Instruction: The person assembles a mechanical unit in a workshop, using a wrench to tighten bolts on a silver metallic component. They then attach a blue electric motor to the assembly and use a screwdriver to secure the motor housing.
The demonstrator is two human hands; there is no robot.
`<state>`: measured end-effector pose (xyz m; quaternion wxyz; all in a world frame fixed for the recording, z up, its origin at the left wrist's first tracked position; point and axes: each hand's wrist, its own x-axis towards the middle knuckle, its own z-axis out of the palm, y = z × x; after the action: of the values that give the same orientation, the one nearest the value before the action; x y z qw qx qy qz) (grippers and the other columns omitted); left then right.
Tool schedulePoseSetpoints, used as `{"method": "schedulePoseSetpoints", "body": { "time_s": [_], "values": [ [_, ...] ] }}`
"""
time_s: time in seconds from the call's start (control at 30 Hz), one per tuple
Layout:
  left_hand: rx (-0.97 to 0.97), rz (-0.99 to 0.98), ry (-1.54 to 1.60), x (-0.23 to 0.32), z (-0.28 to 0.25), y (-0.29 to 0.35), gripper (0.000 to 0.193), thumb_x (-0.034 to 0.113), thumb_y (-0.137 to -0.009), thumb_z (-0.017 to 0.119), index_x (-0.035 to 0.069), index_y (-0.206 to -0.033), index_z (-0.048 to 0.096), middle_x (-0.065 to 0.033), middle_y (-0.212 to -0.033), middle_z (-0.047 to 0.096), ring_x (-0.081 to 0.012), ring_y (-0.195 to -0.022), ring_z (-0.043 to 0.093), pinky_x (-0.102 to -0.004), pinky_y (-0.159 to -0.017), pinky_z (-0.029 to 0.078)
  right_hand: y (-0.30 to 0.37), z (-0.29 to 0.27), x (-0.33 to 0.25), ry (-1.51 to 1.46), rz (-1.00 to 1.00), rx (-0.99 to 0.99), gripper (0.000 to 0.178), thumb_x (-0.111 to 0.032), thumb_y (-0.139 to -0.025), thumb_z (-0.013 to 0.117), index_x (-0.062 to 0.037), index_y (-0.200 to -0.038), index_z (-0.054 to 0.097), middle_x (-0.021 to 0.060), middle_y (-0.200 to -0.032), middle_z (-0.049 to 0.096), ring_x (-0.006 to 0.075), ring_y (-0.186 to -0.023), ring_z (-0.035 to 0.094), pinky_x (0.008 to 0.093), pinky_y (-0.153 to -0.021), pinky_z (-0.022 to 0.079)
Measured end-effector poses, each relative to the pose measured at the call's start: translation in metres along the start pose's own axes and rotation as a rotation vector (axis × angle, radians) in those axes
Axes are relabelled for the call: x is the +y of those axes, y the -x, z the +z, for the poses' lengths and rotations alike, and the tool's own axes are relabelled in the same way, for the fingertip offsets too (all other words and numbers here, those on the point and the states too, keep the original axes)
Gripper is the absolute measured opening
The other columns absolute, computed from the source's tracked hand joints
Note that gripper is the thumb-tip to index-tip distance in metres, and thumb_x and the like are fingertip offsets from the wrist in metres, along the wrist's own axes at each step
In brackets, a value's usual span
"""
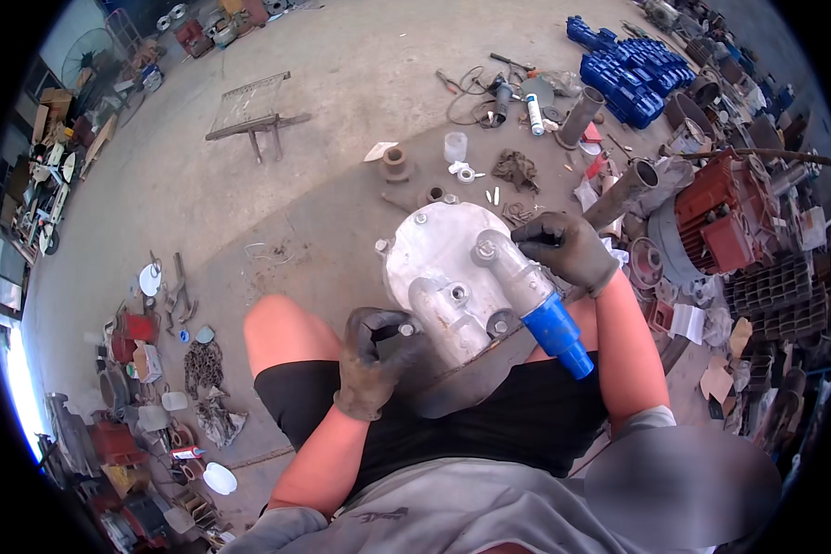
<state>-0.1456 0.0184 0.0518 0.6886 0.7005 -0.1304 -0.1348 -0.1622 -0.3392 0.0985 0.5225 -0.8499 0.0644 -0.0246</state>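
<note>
Gloved hands: two; the left hand [376, 358] has curled fingers with tips at a bolt head [406, 330], but I cannot tell whether they pinch it; the right hand [568, 249] has its fingers bent together at the rim, what lies between them hidden.
Round casting: one silver metal cover [448, 245], between both hands' fingers, in front of the lap.
Pipe stubs on it: two; the left stub [452, 323] just beside the left fingers, the right stub [517, 272] near the right fingers.
Blue fitting: one [557, 334], on the right stub's end, below the right fingers.
Rim bolts: five heads visible, including the one at the left fingers.
White sticks: two [492, 196], on the floor beyond the right fingers.
Sealant tube: one [535, 114], farther beyond them.
Translucent cup: one [455, 146], well beyond both hands' fingers; contents unclear.
</note>
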Motion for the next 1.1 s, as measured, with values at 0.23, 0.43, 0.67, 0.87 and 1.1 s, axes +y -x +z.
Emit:
{"method": "schedulePoseSetpoints", "body": {
  "time_s": [0.23,0.43,0.67,0.87,1.1],
  "values": [
    [-0.036,0.11,-0.038,-0.011,-0.011,-0.004,0.027,0.008,-0.094,0.084,0.003,-0.11,0.062,-0.0055,-0.107,0.065,-0.0134,-0.09,0.067,-0.028,-0.077,0.057,-0.003,0.001,-0.001,0.072,-0.012,0.016,0.022,-0.015,-0.09,0.088,-0.003,-0.107,0.082,0.0091,-0.095,0.08,0.0177,-0.083,0.076,0.0334,-0.08,0.062],
    [-0.007,0.094,-0.083,-0.024,-0.012,-0.004,0.023,0.009,-0.094,0.085,0.001,-0.115,0.076,-0.0108,-0.114,0.066,-0.0207,-0.098,0.071,-0.0341,-0.084,0.06,-0.009,-0.004,0.0,0.14,0.022,-0.036,0.024,-0.014,-0.09,0.088,-0.0038,-0.112,0.082,0.0074,-0.102,0.08,0.014,-0.089,0.075,0.0321,-0.084,0.061],
    [-0.069,0.245,-0.177,-0.007,-0.017,-0.013,0.021,0.008,-0.093,0.084,0.004,-0.112,0.078,-0.01,-0.113,0.067,-0.0189,-0.098,0.069,-0.0328,-0.084,0.058,-0.011,-0.006,-0.002,0.216,0.062,0.0,0.024,-0.005,-0.087,0.088,-0.0016,-0.111,0.082,0.0072,-0.097,0.079,0.0135,-0.086,0.074,0.031,-0.08,0.06],
    [-0.106,0.147,-0.124,-0.016,-0.025,-0.012,0.025,0.008,-0.091,0.084,0.004,-0.115,0.078,-0.011,-0.116,0.067,-0.0221,-0.102,0.07,-0.0339,-0.087,0.059,-0.014,-0.001,0.011,0.325,0.059,0.022,0.018,-0.001,-0.085,0.086,0.0,-0.102,0.08,0.0079,-0.098,0.079,0.0157,-0.087,0.073,0.0319,-0.082,0.059],
    [-0.053,0.087,-0.207,0.005,-0.022,-0.008,0.035,0.017,-0.083,0.093,0.003,-0.109,0.074,-0.0101,-0.119,0.065,-0.0268,-0.112,0.067,-0.0396,-0.098,0.056,-0.009,0.003,0.011,0.091,0.114,0.003,0.016,0.006,-0.086,0.08,0.0025,-0.101,0.078,0.0063,-0.09,0.075,0.0131,-0.084,0.071,0.0286,-0.081,0.057]
  ]
}}
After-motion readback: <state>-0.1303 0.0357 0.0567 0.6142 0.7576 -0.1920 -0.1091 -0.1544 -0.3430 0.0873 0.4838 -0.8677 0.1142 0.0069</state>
